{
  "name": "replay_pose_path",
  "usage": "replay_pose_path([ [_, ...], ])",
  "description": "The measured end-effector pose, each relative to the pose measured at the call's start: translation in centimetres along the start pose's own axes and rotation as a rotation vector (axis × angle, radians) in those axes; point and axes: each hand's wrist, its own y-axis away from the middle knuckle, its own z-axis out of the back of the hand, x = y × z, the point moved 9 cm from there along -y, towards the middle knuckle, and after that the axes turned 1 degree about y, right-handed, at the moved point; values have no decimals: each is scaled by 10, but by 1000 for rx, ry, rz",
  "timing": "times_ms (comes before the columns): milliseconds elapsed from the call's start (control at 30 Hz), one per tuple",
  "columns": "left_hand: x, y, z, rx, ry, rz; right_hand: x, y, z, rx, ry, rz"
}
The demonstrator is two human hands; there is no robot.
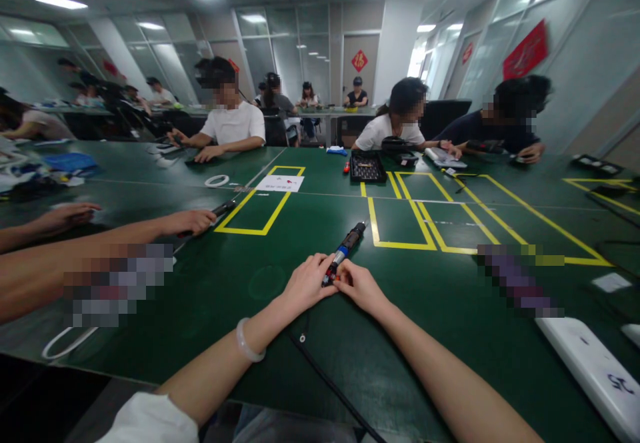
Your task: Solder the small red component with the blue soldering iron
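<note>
An electric screwdriver (342, 252) with a dark body, a blue band and a thin bit lies slantwise on the green table, its tip pointing away and to the right. My left hand (309, 279) is closed around its rear part from the left side. From the right, the bent fingers of my right hand (361, 286) pinch at the same rear end, near small red parts. What exactly those fingertips press on is partly hidden. A black cord (325, 378) runs from below my hands toward the table's near edge.
Yellow tape outlines (400, 244) mark the table. A black tray (367, 167) stands farther back, and a white paper (280, 184) lies left of it. At left, a co-worker's hand (196, 222) grips a dark tool. A white power strip (587, 356) is at right.
</note>
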Motion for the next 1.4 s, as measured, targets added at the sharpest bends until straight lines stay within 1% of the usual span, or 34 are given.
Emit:
replay_pose_path([
  [100, 0, 1, 1, -26, -1, 0, 6, 0, 4, -21, -47, 67],
  [167, 1, 1, 0, -36, 8, 2, 8, 1, 7, -44, -61, 84],
  [333, 7, -1, 1, -12, 4, 23, 3, 4, 14, -72, -63, 59],
  [433, 17, -1, 6, -7, -52, 21, 0, 4, 16, -68, -50, 40],
  [500, 30, 0, 13, -19, -95, 32, -1, 4, 16, -58, -43, 36],
  [567, 52, 1, 20, -28, -132, 76, -1, 5, 16, -48, -36, 35],
  [633, 81, 2, 27, -28, -156, 145, 0, 5, 16, -42, -30, 38],
  [767, 154, 10, 42, -10, -188, 339, -2, 5, 16, -34, -21, 41],
  [933, 244, 33, 61, 16, -184, 551, -5, 4, 13, -32, -6, 43],
  [1000, 272, 46, 69, 17, -188, 628, -5, 5, 12, -31, -1, 46],
  [1067, 293, 59, 78, -3, -207, 695, -5, 5, 12, -28, 5, 48],
  [1133, 302, 70, 86, -57, -235, 734, -5, 5, 12, -24, 12, 51],
  [1167, 303, 74, 91, -91, -254, 743, -4, 5, 12, -22, 15, 52],
  [1267, 293, 77, 101, -172, -333, 745, -4, 5, 13, -18, 21, 52],
  [1333, 284, 77, 104, -197, -367, 765, -4, 5, 13, -17, 23, 50],
  [1400, 279, 75, 105, -195, -356, 801, -4, 5, 12, -15, 23, 48],
])
